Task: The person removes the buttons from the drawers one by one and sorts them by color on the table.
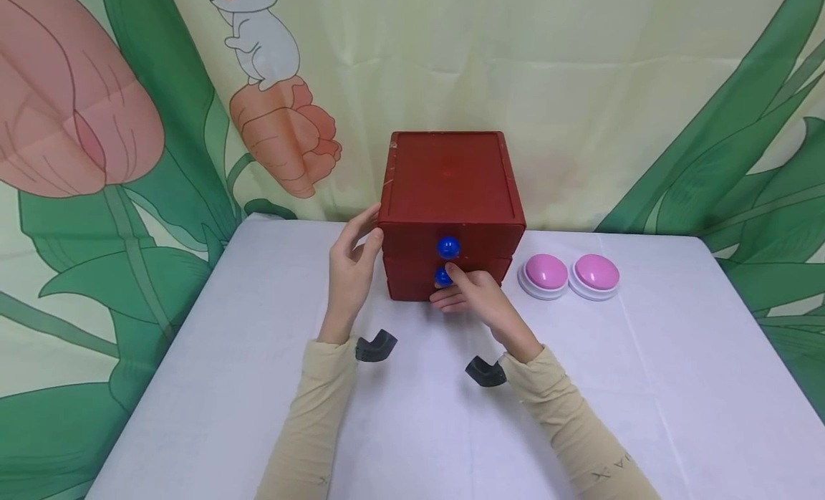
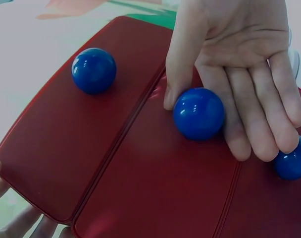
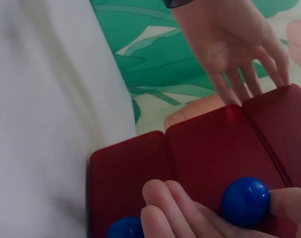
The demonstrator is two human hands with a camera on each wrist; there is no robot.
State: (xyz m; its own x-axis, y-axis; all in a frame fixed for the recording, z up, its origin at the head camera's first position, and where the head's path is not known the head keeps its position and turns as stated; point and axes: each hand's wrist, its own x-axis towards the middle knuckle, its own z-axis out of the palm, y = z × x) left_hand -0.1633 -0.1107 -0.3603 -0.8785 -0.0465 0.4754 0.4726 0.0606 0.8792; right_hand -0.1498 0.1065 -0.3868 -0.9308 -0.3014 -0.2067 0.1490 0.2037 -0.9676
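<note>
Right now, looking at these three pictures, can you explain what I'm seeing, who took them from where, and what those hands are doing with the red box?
A person works bare-handed, with no machine. The wide picture comes from a head camera; the two close-ups come from wrist cameras. On the white table stands a dark red plastic drawer box with round blue knobs. The left hand steadies the box's side with straight fingers. The right hand has its grip on the middle blue knob. Beside the box sit two pink dome buttons.
</note>
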